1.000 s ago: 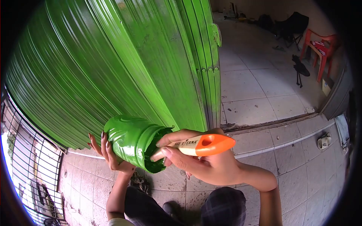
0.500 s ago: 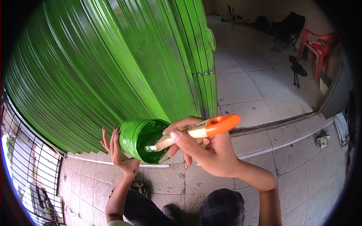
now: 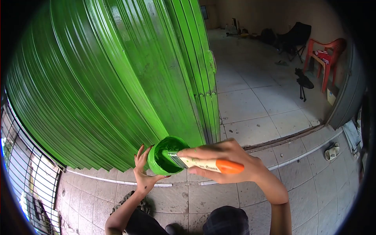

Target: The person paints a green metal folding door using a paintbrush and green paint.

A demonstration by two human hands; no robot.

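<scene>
A green paint container (image 3: pixel 154 163) is tilted with its mouth facing up and toward me, and wet green paint coats its inside. My left hand (image 3: pixel 144 172) holds it from the left, fingers and thumb around its side. In my right hand (image 3: pixel 219 156) is a paintbrush (image 3: pixel 207 164) with a pale wooden handle and an orange end. Its bristles reach into the container's mouth, with the metal band at the opening. Just beyond the container stands the green corrugated metal shutter (image 3: pixel 117 98), glossy in places and with duller, scuffed patches near its folding edge.
A raised tiled step and door track (image 3: pixel 282 143) cross to the right. Inside the room are a red chair (image 3: pixel 327 62), a black folding chair (image 3: pixel 295 37) and a dark tripod-like object (image 3: pixel 303 80). A barred grille (image 3: pixel 29 172) is at left, shoes (image 3: pixel 332 152) at right.
The container has moved right and tipped more upright. My right hand has turned over the brush, whose orange end has swung down, and the view has shifted.
</scene>
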